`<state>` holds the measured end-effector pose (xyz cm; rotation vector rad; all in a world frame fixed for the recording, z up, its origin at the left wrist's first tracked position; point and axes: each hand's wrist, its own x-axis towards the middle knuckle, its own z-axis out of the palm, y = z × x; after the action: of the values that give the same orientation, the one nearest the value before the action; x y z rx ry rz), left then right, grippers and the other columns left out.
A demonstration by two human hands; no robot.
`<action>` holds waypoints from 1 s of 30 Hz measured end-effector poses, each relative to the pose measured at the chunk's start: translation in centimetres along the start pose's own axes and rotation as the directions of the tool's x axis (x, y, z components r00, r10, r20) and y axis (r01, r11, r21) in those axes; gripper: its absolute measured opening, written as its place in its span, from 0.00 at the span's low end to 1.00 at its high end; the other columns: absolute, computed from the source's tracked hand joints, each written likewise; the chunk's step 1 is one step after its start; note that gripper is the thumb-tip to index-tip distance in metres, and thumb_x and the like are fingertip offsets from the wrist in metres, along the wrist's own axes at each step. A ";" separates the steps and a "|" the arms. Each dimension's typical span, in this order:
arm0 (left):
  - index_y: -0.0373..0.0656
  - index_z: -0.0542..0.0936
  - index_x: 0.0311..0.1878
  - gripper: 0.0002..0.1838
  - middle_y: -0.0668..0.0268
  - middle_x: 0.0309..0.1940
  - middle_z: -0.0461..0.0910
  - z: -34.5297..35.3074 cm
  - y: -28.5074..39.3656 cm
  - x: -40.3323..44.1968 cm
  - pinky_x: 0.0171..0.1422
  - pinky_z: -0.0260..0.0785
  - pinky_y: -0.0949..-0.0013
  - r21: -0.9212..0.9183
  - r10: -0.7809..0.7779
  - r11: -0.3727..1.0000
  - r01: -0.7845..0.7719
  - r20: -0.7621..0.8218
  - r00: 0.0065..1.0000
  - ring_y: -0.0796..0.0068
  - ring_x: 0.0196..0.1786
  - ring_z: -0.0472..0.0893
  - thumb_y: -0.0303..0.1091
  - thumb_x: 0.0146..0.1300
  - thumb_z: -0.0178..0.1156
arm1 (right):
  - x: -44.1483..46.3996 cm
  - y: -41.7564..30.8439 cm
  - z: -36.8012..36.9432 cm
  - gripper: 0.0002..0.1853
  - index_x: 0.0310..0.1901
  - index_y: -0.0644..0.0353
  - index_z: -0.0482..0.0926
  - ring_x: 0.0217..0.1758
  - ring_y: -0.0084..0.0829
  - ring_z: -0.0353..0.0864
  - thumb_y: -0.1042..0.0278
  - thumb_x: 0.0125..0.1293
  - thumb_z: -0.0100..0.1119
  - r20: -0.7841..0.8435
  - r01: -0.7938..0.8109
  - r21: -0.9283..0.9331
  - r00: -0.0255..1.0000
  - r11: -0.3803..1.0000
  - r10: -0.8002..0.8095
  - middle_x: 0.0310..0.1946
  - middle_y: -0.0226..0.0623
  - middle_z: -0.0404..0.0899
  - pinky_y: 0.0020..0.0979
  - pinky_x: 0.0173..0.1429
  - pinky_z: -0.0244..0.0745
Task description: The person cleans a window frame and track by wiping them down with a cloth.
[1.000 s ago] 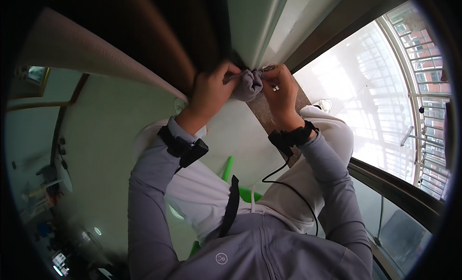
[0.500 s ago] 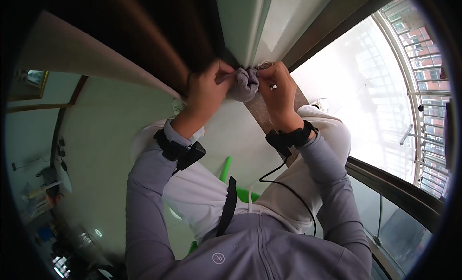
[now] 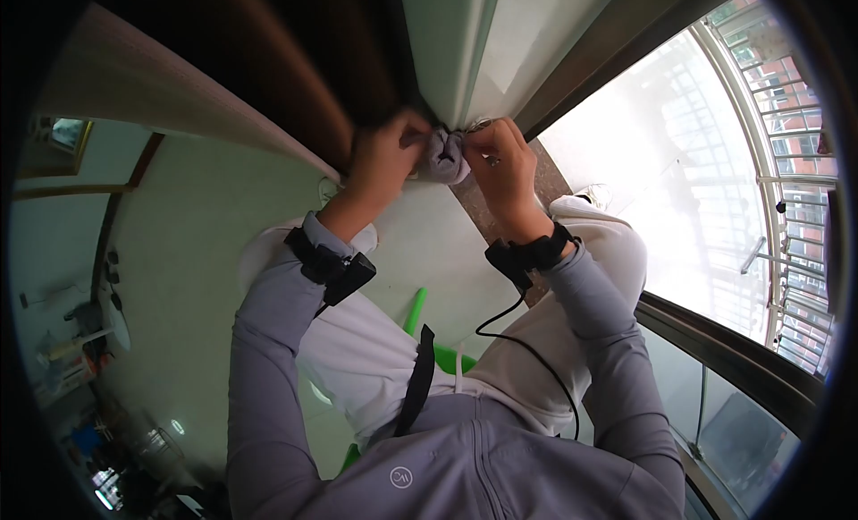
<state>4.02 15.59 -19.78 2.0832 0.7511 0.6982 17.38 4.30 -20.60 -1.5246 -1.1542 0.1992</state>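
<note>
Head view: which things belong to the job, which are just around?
In the job:
- grey fabric roll, between the hands
- left hand
- right hand

Just around:
- green item, partly hidden
- black strap
- wrist devices, worn

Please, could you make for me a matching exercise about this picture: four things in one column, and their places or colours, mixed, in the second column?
Things
1. Cloth bundle
2. Cable
3. Trousers
4. Metal bars

Places or colours
A. White or cream
B. At the far right of the picture
C. Between the left hand and the right hand
D. Black

Right pairs: 1-C, 2-D, 3-A, 4-B
</note>
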 end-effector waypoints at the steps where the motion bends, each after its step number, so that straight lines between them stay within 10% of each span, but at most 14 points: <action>1: 0.38 0.78 0.39 0.07 0.57 0.31 0.84 -0.2 0.3 -0.1 0.38 0.75 0.69 -0.060 0.001 0.998 -0.002 -0.027 1.000 0.66 0.35 0.85 0.24 0.57 0.62 | 0.4 -0.5 -0.3 0.08 0.34 0.63 0.73 0.31 0.36 0.82 0.82 0.55 0.62 -0.004 0.028 -0.015 1.000 0.999 -0.028 0.32 0.38 0.74 0.29 0.35 0.77; 5: 0.38 0.77 0.38 0.06 0.57 0.29 0.83 -0.4 0.5 0.0 0.36 0.74 0.69 -0.048 0.060 0.997 -0.065 -0.097 0.993 0.66 0.33 0.85 0.26 0.58 0.62 | 0.9 -1.5 -0.7 0.08 0.32 0.65 0.74 0.32 0.31 0.83 0.86 0.53 0.63 0.034 0.071 -0.117 0.997 0.991 -0.067 0.31 0.38 0.75 0.27 0.36 0.78; 8: 0.37 0.77 0.38 0.06 0.57 0.28 0.83 -1.0 1.6 0.5 0.35 0.74 0.68 -0.060 -0.196 0.978 0.197 0.028 0.980 0.67 0.30 0.84 0.24 0.57 0.62 | 0.8 -1.2 -0.4 0.09 0.32 0.64 0.74 0.32 0.33 0.83 0.84 0.53 0.64 0.082 0.073 -0.173 0.995 0.982 -0.059 0.31 0.38 0.75 0.27 0.35 0.78; 14: 0.38 0.76 0.38 0.07 0.57 0.29 0.82 -0.2 -0.6 0.4 0.32 0.73 0.68 0.006 0.131 0.991 -0.131 -0.036 0.991 0.66 0.28 0.83 0.23 0.57 0.62 | 0.5 -0.3 -0.1 0.10 0.34 0.59 0.74 0.29 0.39 0.79 0.79 0.53 0.65 0.044 0.143 -0.132 0.989 0.981 -0.138 0.31 0.36 0.73 0.32 0.31 0.75; 30: 0.39 0.78 0.38 0.08 0.61 0.29 0.83 0.1 -0.4 0.3 0.33 0.76 0.66 0.125 0.252 0.959 -0.253 0.022 0.967 0.64 0.31 0.85 0.19 0.54 0.62 | 0.3 0.0 -0.6 0.09 0.33 0.62 0.74 0.32 0.37 0.82 0.84 0.53 0.62 0.127 0.113 -0.181 0.988 0.977 -0.091 0.32 0.38 0.75 0.29 0.36 0.79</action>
<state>4.15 15.94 -20.12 2.3227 0.5417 0.7998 17.91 4.09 -20.23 -1.6301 -1.3739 0.1141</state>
